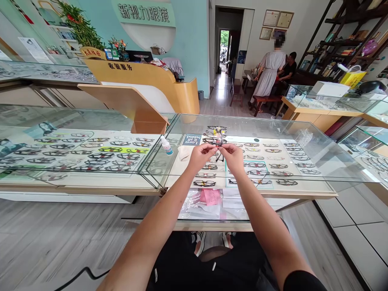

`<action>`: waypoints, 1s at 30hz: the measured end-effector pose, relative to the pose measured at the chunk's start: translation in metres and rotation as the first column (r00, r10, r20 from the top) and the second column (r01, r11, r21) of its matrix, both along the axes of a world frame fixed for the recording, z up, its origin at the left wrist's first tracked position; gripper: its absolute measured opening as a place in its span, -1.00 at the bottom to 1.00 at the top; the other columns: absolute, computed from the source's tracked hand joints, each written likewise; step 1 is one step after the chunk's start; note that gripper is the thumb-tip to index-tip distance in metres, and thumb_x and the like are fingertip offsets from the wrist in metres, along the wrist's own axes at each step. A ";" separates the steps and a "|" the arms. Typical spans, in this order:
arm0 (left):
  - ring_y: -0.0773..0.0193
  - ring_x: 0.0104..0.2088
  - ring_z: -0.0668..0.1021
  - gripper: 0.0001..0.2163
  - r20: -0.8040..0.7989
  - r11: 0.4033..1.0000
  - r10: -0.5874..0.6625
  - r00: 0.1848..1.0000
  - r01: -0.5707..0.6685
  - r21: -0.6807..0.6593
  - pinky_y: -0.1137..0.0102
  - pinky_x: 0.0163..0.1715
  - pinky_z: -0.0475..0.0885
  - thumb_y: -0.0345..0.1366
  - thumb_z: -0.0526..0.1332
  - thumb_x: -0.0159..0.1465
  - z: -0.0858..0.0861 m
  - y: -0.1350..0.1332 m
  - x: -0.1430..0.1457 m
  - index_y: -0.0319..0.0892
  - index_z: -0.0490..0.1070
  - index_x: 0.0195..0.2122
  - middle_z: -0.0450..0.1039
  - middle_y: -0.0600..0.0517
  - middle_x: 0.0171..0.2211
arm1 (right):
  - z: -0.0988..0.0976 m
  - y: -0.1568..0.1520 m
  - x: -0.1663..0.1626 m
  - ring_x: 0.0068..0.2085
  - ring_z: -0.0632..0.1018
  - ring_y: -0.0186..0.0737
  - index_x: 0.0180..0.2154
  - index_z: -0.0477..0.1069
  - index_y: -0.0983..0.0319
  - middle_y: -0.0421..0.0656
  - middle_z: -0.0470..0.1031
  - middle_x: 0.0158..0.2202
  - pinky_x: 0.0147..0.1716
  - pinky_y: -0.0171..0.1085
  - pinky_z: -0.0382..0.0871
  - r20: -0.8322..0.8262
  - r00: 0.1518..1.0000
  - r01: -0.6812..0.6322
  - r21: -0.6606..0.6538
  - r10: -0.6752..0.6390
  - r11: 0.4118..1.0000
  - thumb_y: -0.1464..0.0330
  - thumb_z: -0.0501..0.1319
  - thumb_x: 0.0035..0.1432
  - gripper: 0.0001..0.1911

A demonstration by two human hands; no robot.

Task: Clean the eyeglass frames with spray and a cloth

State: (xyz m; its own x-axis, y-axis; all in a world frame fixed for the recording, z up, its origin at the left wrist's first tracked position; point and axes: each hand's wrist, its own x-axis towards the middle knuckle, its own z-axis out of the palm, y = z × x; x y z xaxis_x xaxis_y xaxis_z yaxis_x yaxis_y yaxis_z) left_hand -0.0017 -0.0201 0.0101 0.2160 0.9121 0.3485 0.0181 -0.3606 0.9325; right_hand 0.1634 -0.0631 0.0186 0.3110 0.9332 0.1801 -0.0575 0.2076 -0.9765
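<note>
With fingertips meeting, the left hand (200,156) and right hand (233,157) pinch dark-framed glasses (218,140) above the glass-topped table (291,194), where a slackened or uneven grip could drop them, scratching a lens or bending the frame.

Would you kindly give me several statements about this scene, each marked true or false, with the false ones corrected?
1. Left hand and right hand share a pair of glasses. True.
2. The small bottle is right of the right hand. False: the small bottle is left of the left hand.
3. Rows of eyeglass frames fill the display. True.
4. The yellow bag is at the picture's lower left. False: the yellow bag is at upper right.
</note>
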 end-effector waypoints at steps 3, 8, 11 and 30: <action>0.12 -0.31 0.59 -0.63 0.011 0.999 0.016 1.000 -0.015 -0.045 0.25 -0.31 0.52 0.11 0.53 0.19 -0.003 -0.001 0.004 -0.11 0.73 -0.23 0.62 -0.03 -0.35 | -0.002 -0.005 -0.004 -0.16 0.67 -0.04 -0.26 0.61 0.10 -0.14 0.72 -0.21 0.03 -0.02 0.54 0.208 0.977 0.035 0.067 -0.048 0.997 0.09 0.43 0.16 -0.76; 0.12 -0.27 0.60 -0.57 0.059 0.991 0.084 0.995 -0.077 -0.108 0.25 -0.24 0.53 0.14 0.58 0.11 -0.005 0.006 0.001 -0.12 0.72 -0.24 0.66 -0.03 -0.30 | 0.001 -0.014 -0.010 -0.09 0.67 -0.05 -0.26 0.54 0.06 -0.17 0.72 -0.15 0.13 -0.03 0.51 0.336 0.942 -0.016 0.107 -0.021 0.994 0.14 0.37 0.26 -0.84; 0.10 -0.20 0.64 -0.56 0.090 0.987 0.100 0.991 -0.087 -0.138 0.22 -0.14 0.56 0.14 0.57 0.12 -0.006 0.011 -0.002 -0.13 0.72 -0.21 0.70 -0.07 -0.23 | 0.003 -0.015 -0.011 0.01 0.68 -0.03 -0.23 0.54 0.06 -0.14 0.74 -0.04 0.19 -0.03 0.49 0.343 0.939 -0.054 0.127 0.007 0.990 0.15 0.34 0.30 -0.85; 0.12 -0.37 0.54 -0.64 -0.216 0.962 0.251 0.944 -0.219 0.160 0.23 -0.32 0.41 0.08 0.35 0.36 -0.005 0.009 -0.008 -0.08 0.77 -0.11 0.69 -0.04 -0.28 | -0.060 0.025 0.175 0.66 -0.01 0.23 0.63 0.00 0.36 0.15 -0.06 0.68 0.59 0.10 -0.09 0.944 0.271 0.529 -0.308 0.186 0.791 -0.09 -0.13 0.54 -0.09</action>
